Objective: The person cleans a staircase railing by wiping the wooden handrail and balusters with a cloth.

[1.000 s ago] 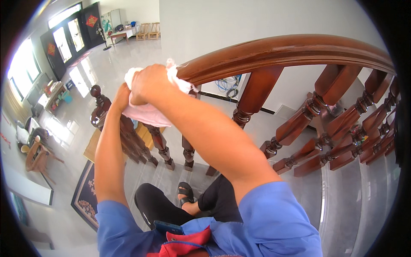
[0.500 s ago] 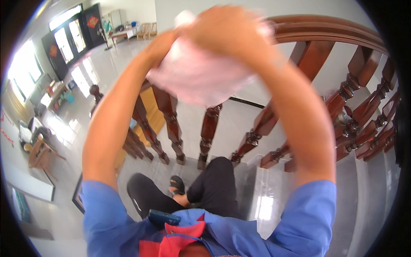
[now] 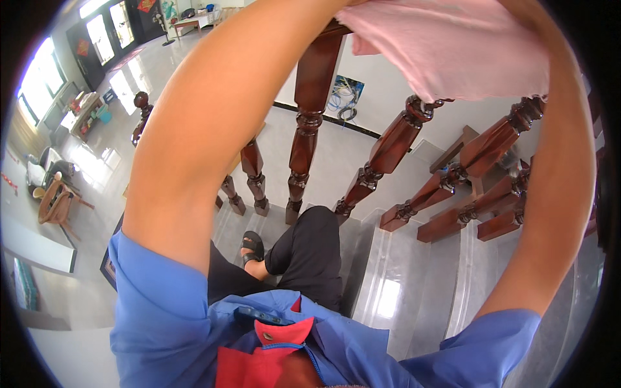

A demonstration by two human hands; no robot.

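Observation:
A pink cloth (image 3: 459, 52) hangs across the upper right, its lower edge loose in front of the balusters. Both my hands are cut off by the top edge, so their fingers and grip are hidden. My left forearm (image 3: 259, 71) reaches up to the cloth's left end. On the other side, my right forearm (image 3: 563, 149) bends up and inward past the cloth's right side. Dark, glossy wooden balusters (image 3: 304, 149) stand under the cloth. Most of the handrail is out of sight; a short piece (image 3: 333, 29) shows beside my left forearm.
Grey polished stair steps (image 3: 420, 284) lie at the lower right. My sandalled foot (image 3: 252, 247) is close to the baluster bases. Beyond the railing are coiled cables (image 3: 346, 100) by a wall box. A wooden chair (image 3: 58, 204) and a cluttered table (image 3: 84, 116) stand at the left.
My hands have gone up out of the picture, the right one further right. The pink cloth has shifted right and now hangs wider. More balusters show in the middle.

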